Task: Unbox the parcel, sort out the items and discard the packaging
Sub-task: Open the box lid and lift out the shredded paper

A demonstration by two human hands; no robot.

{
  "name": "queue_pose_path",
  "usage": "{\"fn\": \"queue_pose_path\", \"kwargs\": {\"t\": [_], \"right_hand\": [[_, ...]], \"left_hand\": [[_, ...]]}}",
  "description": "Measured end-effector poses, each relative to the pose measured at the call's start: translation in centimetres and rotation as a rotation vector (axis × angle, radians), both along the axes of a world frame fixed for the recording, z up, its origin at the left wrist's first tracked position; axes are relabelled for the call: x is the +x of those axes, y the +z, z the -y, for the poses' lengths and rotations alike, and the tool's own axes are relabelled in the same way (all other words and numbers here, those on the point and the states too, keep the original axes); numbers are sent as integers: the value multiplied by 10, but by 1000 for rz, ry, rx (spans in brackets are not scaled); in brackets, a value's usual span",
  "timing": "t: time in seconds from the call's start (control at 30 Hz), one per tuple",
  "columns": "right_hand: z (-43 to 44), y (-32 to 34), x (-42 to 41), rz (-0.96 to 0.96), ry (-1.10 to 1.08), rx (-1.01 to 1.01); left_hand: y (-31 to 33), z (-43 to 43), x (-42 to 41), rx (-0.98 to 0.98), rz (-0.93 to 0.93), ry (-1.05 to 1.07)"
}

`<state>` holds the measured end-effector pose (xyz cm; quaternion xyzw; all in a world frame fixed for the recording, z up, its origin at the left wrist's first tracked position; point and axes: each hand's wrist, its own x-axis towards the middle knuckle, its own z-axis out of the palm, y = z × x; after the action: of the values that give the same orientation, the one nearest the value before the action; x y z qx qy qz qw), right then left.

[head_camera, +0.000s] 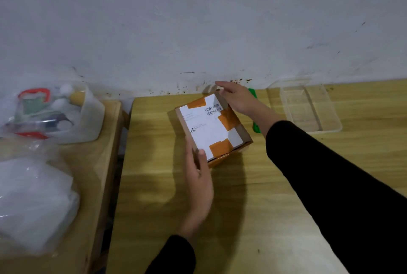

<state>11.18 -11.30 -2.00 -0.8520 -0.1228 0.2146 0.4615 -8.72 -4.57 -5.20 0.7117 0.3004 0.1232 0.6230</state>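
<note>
A brown cardboard parcel (212, 127) with orange tape and a white shipping label lies closed on the wooden table (242, 196), slightly rotated. My left hand (198, 176) rests against its near left corner, thumb on top of the label's edge. My right hand (239, 97) holds the far right corner, fingers extended over the back edge. Both arms wear black sleeves.
A green tool (255, 127), partly hidden behind my right wrist, lies right of the parcel. A clear plastic tray (308, 106) sits at the back right. On a second table (92, 163) to the left stand a white container (66, 115) of items and plastic bags (33, 203).
</note>
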Motion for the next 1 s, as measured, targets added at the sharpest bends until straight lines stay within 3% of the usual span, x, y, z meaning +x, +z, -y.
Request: {"fn": "queue_pose_path", "kwargs": {"t": [0.1, 0.27, 0.4, 0.5, 0.7, 0.8, 1.0], "right_hand": [[8, -9, 0, -46, -15, 0], [41, -16, -36, 30, -231, 11], [65, -21, -86, 86, -328, 41], [73, -29, -132, 131, -410, 76], [104, -41, -190, 205, -513, 104], [118, -35, -196, 415, -459, 5], [130, -31, -190, 649, -88, -43]], "left_hand": [[-5, 13, -16, -35, -11, 5], [-5, -14, -18, 64, 6, 5], [2, -36, -4, 112, -78, 239], [11, -38, 13, 17, -163, 373], [16, -24, 2, 86, -214, 280], [21, -8, -7, 19, -183, 166], [17, 2, -8, -182, -98, -14]]}}
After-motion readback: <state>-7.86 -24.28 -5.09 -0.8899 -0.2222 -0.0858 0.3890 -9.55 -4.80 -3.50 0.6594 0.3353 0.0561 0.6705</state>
